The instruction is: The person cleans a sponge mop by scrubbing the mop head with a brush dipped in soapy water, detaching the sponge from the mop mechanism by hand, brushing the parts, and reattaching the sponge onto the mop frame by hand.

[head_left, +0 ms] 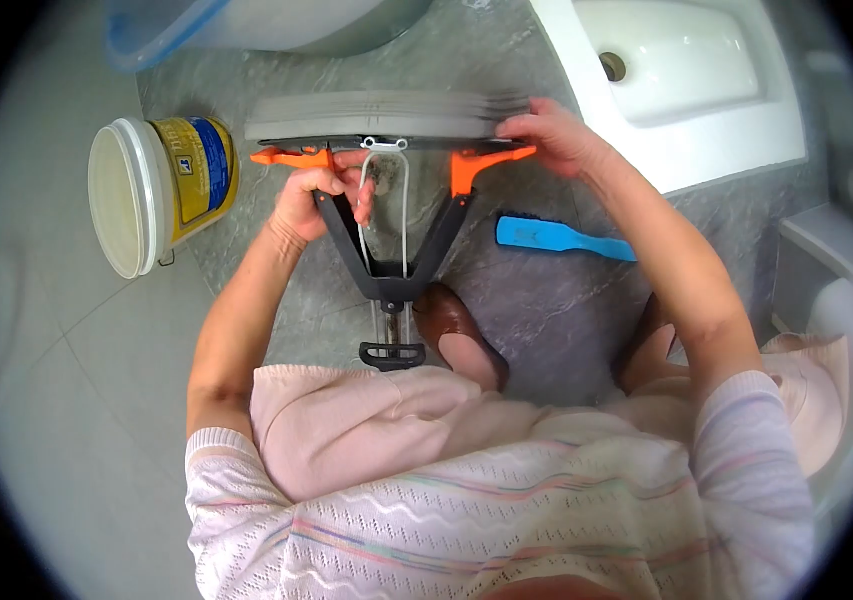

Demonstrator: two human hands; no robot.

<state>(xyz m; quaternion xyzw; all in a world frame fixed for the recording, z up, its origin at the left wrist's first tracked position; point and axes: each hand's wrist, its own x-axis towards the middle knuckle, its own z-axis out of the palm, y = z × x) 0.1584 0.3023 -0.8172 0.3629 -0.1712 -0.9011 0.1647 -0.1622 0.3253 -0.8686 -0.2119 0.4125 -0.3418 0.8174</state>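
Striped knit top [506, 510] fills the bottom of the view, so yeah, we're looking straight down past it. Left hand [314, 200] is curled around the joint where the left orange lever [291, 157] meets the black frame [436, 238], looks like to keep the whole mop steady. Right hand [556, 135] has its fingers at the right end of the grey mop head [366, 117]; that end's blurred, so can't tell if it's a proper pinch or just a touch. My guess is the far end gives more control over the strip.

So the head runs crosswise, just beyond the left hand's grip and right at the right fingertips. Right orange lever [486, 165] sits just below those fingers, nobody gripping it. Black handle [393, 357] points back toward the lap. Further out: blue brush [556, 237] on the floor, yellow bucket [191, 170] tipped sideways to the left, blue-rimmed tub [161, 38] up top, white ceramic basin [686, 65] upper right.
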